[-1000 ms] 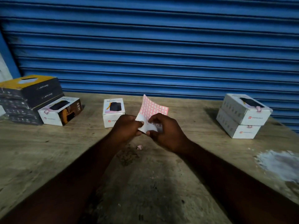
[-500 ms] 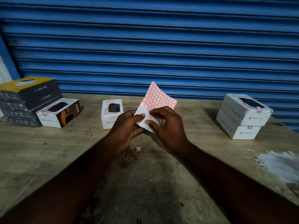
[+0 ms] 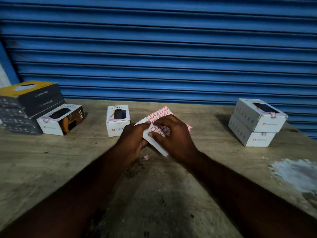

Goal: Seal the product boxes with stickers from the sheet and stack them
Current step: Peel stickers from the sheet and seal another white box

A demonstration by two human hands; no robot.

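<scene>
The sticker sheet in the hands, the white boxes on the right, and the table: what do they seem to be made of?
The sticker sheet looks like thin paper: it bends in the hands, with a plain white back. The white boxes look like printed cardboard, with crisp folded edges and a matte face. The table seems to be worn, unfinished wood, going by its grain streaks and stains, though the dim light leaves that open.

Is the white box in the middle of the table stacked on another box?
No, the middle white box stands alone, directly on the table.
</scene>
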